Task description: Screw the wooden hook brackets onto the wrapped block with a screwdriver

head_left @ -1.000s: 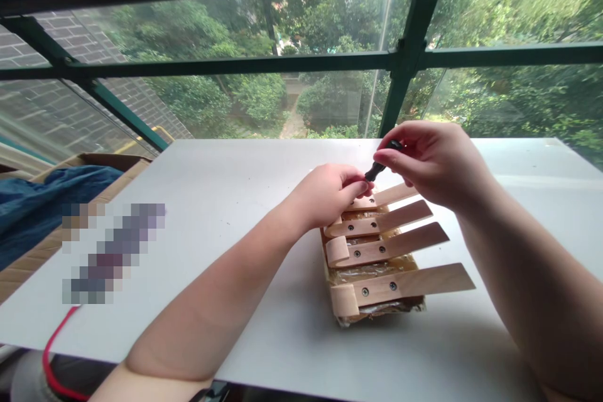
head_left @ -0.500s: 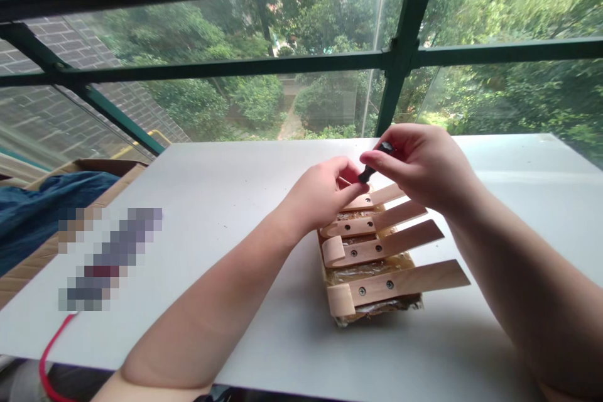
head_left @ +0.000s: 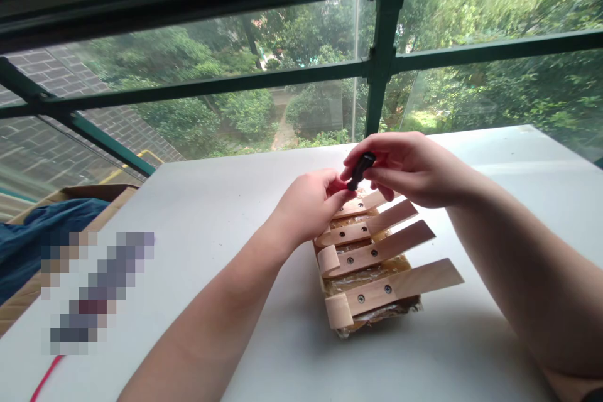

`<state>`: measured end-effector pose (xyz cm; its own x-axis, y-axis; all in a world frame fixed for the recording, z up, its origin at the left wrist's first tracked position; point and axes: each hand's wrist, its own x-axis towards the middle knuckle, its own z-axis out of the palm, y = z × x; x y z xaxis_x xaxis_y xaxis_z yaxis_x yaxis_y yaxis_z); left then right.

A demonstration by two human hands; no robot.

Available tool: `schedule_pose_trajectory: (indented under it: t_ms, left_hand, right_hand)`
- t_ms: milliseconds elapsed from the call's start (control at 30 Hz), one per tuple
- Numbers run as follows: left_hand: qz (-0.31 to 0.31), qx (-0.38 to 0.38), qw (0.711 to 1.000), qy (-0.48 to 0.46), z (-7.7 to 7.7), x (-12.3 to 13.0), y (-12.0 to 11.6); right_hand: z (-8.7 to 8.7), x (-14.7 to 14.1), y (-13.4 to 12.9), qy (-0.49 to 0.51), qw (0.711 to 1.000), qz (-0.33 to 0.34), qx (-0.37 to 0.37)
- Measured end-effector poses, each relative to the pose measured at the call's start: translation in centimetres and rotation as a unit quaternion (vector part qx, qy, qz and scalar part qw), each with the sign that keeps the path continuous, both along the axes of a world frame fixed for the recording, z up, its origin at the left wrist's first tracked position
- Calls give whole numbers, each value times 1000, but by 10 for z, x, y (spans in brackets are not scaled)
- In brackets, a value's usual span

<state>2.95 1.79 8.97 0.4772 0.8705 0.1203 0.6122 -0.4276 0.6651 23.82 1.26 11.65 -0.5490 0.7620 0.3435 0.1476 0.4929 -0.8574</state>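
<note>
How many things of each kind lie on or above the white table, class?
Wooden slats screwed to the rack: 4
Black screwdriver in the right hand: 1
Left hand touching the far slat: 1
Total: 7

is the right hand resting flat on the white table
No, the right hand is raised above the wooden slat assembly, pinching a small black screwdriver handle in its fingers.

Pixelated patch (head_left: 94, 289) on table (head_left: 226, 213)
</note>
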Motion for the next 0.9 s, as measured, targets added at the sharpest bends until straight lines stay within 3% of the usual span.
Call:
schedule_pose_trajectory:
  t_ms: [333,500,633,733,900]
  left_hand:
    - [11,-8,1000,-11,-1,2,-2]
    - [0,-45,999,-30,1,2,-4]
    - [-5,-49,998,-29,2,1,-4]
    - [-8,-51,998,-21,2,1,-3]
    - [-9,-47,999,-13,1,0,-2]
  right_hand:
    - [-1,-5,2,7,998,-58,-21]
    - [-13,-10,8,6,987,-163,-2]
    - [-15,-16,7,12,984,-179,5]
    - [-10,-14,5,-3,987,-161,11]
    - [2,1,1,1,1000,-22,0]
